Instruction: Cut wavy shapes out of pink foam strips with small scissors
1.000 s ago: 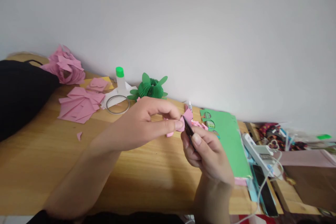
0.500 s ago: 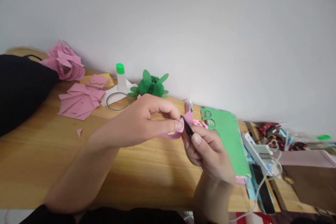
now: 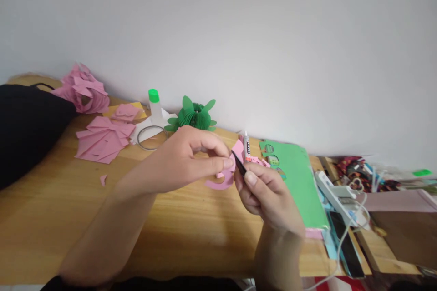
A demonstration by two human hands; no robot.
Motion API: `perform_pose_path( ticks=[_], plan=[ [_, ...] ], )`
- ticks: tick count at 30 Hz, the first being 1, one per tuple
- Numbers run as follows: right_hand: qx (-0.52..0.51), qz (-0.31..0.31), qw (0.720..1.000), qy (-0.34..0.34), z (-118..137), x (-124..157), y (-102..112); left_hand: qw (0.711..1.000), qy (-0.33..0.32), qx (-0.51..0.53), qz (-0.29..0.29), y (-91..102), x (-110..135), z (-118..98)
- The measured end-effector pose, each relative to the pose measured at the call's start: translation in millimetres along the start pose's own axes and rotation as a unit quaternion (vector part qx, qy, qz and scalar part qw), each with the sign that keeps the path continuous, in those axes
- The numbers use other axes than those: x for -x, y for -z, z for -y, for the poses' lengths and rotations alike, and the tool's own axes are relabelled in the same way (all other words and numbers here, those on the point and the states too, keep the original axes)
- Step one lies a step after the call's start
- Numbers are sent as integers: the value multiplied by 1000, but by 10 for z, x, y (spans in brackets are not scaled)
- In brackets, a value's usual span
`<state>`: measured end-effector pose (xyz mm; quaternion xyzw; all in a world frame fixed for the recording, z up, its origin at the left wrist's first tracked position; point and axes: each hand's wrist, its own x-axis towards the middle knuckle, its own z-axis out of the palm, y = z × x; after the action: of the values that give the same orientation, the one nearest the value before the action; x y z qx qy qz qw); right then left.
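Observation:
My left hand (image 3: 191, 157) pinches a piece of pink paper (image 3: 238, 148) between thumb and forefinger. A curved strip of the same paper hangs below the fingertips. My right hand (image 3: 269, 193) is closed around dark scissors (image 3: 239, 163). Their blades point up and left and lie against the paper at my left fingertips. The handles are mostly hidden in my palm. Both hands are above the wooden table (image 3: 177, 236).
Behind my hands stand a green paper pumpkin-like craft (image 3: 195, 116) and a green-capped glue stick (image 3: 155, 104) near a tape roll (image 3: 152, 137). Folded pink papers (image 3: 102, 138) lie left. Right are a glue tube (image 3: 247, 148), green sheets (image 3: 300, 182), a power strip (image 3: 336, 198) and a phone (image 3: 348, 245).
The pink strip hangs lower and shows more plainly below my left fingers. The scissors have shifted slightly left with my right hand. The background sits a little lower at the left.

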<state>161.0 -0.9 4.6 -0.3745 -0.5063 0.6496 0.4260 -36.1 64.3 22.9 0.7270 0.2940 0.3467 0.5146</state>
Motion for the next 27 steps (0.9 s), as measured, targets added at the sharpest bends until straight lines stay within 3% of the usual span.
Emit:
perform_pose_path(
  ticks=[4,9,14,17,18,20,24,27],
  plan=[
    [-53,-36,997,42,15,11,-3,997,42,44,-40,-48,-26,21],
    [-2,-165,981,103,-24,-43,-32,989,72,100,-87,-170,-90,40],
    [88,-220,969,70,-65,-127,-58,982,79,124,-115,-319,-171,92],
    [157,-258,952,52,-49,-148,46,980,92,113,-138,-377,-226,176],
    [195,-281,939,33,-49,-146,121,978,107,104,-144,-386,-239,219],
    [317,-348,882,-37,-82,-126,333,973,153,80,-153,-396,-250,329],
    [378,-440,807,-111,-281,-18,840,965,210,63,-141,-430,-213,597],
    [396,-496,761,-133,-472,58,1064,960,235,59,-136,-516,-186,790]
  ],
)
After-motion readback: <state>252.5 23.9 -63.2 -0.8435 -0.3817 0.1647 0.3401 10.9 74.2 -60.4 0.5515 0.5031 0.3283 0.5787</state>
